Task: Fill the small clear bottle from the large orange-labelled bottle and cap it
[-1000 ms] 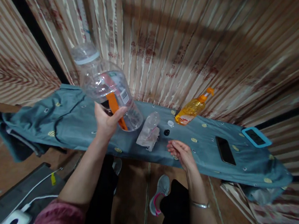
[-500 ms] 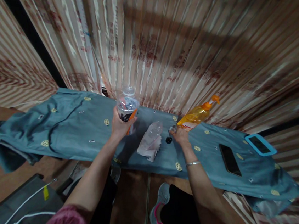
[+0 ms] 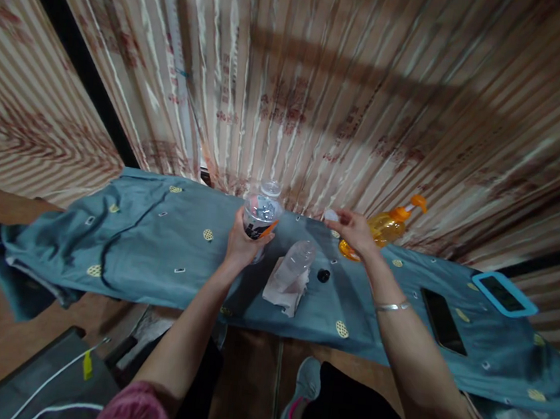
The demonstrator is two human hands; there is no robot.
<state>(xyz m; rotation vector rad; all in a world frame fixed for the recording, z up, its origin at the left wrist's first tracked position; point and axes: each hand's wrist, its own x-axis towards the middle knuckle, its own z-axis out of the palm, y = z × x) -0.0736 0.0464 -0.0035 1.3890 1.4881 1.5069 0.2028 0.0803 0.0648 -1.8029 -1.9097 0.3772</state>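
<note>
The left hand [image 3: 242,244] had its fingers clamped round a clear bottle [image 3: 260,215] standing upright on the cloth-covered counter [image 3: 165,251], while the right hand [image 3: 354,231], raised just right of it, pinched a small white cap [image 3: 331,215] between fingertips, above a black cap [image 3: 323,275].

Clear bottle [image 3: 260,215]: transparent glossy plastic with a printed film label, held in the left hand [image 3: 242,245].
Small cap [image 3: 331,215]: white plastic, smooth, in the right hand [image 3: 356,231].
Second bottle [image 3: 295,264]: clear thin plastic, lying on a crumpled white wrapper [image 3: 285,294] that looks like paper or film.
Pump bottle [image 3: 388,226]: translucent orange plastic, shiny.
Cloth [image 3: 155,250]: matt blue-grey woven fabric, creased, with stitched yellow motifs.
Bracelet [image 3: 392,306]: polished metal.
Phone [image 3: 443,320]: glossy black glass face.
Curtain [image 3: 322,94]: striped fabric, faint sheen.
</note>
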